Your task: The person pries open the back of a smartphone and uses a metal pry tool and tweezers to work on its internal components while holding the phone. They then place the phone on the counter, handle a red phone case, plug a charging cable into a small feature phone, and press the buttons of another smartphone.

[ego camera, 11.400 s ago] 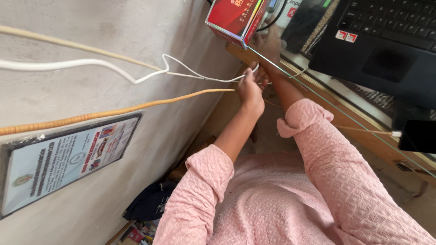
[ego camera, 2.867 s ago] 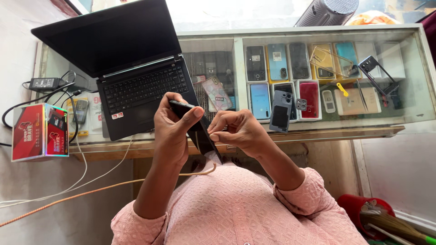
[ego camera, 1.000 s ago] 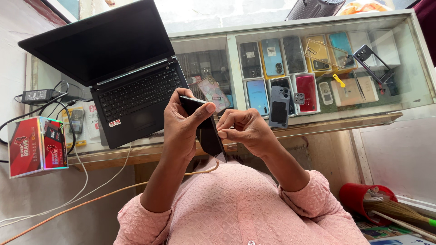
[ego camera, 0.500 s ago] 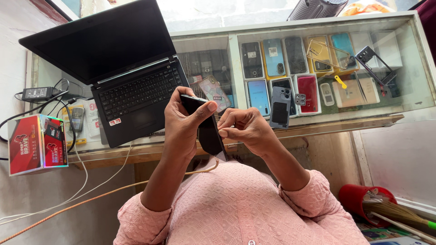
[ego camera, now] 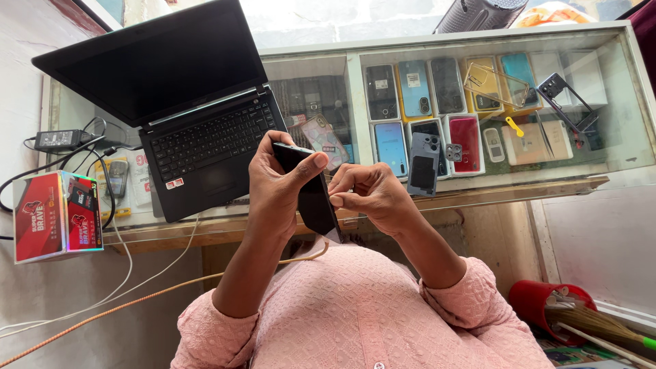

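Slim black smartphone [ego camera: 311, 191] held upright above the person's chest, clear of the counter [ego camera: 478, 188] edge. Left hand [ego camera: 277, 188] grip wraps it, thumb on top edge. Right hand [ego camera: 372, 198] fingers pinched at its side edge. Open black laptop [ego camera: 198, 130] just behind on the glass-topped counter; grey phone back cover [ego camera: 424, 164] right; red box [ego camera: 55, 215] far left.

Two hands: left [ego camera: 277, 181], right [ego camera: 372, 198]. One black phone [ego camera: 311, 191]. One open laptop [ego camera: 184, 102]. One red box [ego camera: 55, 215]. One power adapter [ego camera: 58, 140]. One red bucket [ego camera: 543, 301]. One broom [ego camera: 594, 324].
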Action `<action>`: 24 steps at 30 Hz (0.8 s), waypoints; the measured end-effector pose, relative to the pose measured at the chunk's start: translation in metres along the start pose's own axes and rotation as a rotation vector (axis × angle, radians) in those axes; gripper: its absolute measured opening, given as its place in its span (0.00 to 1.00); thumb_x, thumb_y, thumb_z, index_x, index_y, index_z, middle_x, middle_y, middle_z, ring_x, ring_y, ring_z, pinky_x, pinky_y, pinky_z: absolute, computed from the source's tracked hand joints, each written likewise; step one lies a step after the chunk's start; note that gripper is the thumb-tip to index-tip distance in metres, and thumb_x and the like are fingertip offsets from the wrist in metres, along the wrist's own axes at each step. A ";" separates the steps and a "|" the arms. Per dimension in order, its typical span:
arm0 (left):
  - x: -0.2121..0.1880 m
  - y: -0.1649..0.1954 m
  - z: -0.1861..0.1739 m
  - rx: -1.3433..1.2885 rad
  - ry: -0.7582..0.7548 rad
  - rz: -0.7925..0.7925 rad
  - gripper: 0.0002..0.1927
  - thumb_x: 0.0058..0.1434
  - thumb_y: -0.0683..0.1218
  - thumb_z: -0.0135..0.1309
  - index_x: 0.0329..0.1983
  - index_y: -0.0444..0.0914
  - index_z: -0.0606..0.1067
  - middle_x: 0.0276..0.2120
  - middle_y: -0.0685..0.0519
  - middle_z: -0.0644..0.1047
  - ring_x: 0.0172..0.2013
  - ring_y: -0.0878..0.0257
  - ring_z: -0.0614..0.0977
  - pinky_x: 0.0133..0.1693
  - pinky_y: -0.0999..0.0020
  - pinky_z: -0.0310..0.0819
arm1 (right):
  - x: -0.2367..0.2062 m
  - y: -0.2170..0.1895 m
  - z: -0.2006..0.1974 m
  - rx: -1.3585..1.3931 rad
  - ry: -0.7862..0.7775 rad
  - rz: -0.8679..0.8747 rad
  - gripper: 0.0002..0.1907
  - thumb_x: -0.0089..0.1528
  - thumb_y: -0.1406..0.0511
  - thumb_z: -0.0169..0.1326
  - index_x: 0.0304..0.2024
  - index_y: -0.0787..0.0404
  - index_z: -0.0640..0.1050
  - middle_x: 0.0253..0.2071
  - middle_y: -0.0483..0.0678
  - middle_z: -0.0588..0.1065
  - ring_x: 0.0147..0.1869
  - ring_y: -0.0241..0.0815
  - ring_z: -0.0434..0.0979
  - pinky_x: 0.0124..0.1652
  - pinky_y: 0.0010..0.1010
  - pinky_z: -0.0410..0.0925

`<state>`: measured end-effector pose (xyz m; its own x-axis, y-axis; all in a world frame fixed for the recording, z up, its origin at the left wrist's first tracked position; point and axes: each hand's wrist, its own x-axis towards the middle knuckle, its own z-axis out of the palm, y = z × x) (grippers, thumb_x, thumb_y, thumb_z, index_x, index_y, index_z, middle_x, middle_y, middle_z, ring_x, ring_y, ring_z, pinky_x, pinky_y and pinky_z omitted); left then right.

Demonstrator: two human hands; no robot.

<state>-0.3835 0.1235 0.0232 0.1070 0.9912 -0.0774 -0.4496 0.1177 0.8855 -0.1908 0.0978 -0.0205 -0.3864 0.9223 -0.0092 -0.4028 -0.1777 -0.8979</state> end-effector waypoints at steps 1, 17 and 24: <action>0.000 0.000 0.000 0.003 0.002 -0.001 0.27 0.51 0.47 0.73 0.46 0.40 0.68 0.30 0.54 0.76 0.30 0.71 0.82 0.31 0.76 0.81 | 0.000 0.000 0.000 -0.001 -0.002 -0.001 0.07 0.60 0.70 0.67 0.35 0.68 0.82 0.39 0.52 0.78 0.42 0.37 0.80 0.43 0.25 0.75; -0.002 0.001 -0.001 0.020 0.009 0.001 0.28 0.50 0.48 0.73 0.47 0.40 0.68 0.31 0.54 0.77 0.31 0.70 0.82 0.32 0.75 0.82 | -0.001 -0.001 0.004 -0.025 0.004 0.003 0.07 0.60 0.69 0.67 0.35 0.69 0.82 0.38 0.52 0.78 0.40 0.36 0.80 0.42 0.24 0.75; -0.004 0.004 0.000 0.019 0.001 0.010 0.28 0.51 0.48 0.73 0.47 0.40 0.67 0.31 0.54 0.76 0.31 0.70 0.82 0.32 0.75 0.82 | -0.001 -0.002 0.006 -0.026 -0.003 0.005 0.07 0.60 0.69 0.67 0.35 0.68 0.82 0.38 0.51 0.78 0.40 0.37 0.80 0.43 0.25 0.75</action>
<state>-0.3856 0.1196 0.0266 0.1019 0.9924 -0.0687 -0.4334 0.1065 0.8949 -0.1941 0.0951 -0.0158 -0.3909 0.9204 -0.0123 -0.3793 -0.1732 -0.9089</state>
